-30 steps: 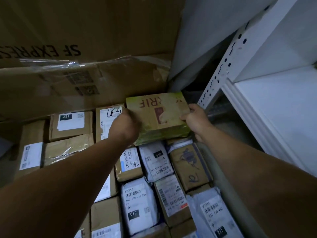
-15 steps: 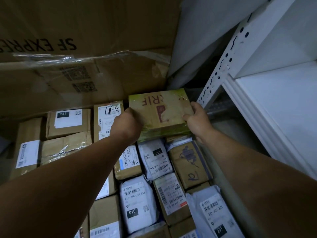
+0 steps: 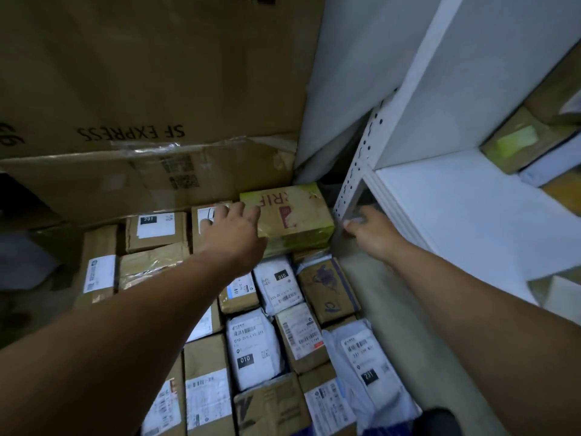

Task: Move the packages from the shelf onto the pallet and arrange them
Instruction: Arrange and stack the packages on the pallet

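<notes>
My left hand (image 3: 232,234) is spread loose, fingers straight and gripping nothing. It lies across the near left corner of the green-and-yellow box (image 3: 295,215), and its fingertips reach over the labelled brown box (image 3: 202,220) just to the left. I cannot tell whether it presses on either one.

The green-and-yellow box lies flat between my two hands. It sits on top of the packed layer of parcels, with its far edge close to the big SF EXPRESS carton (image 3: 141,89) that stands beyond my fingertips.

My right hand (image 3: 369,232) is off the box, just to its right, low beside the foot of the white perforated shelf post (image 3: 355,171). Its fingers are blurred and point in under the shelf (image 3: 471,209), so I cannot tell whether they are curled or straight.

Below my left forearm and between my arms, brown boxes and white mailers lie side by side, labels up. Among them is a white mailer (image 3: 254,347) marked 010. A strip of grey floor (image 3: 393,309) runs under my right forearm. Past my right hand, up on the shelf board, a taped brown package (image 3: 518,143) sits at the far right.
</notes>
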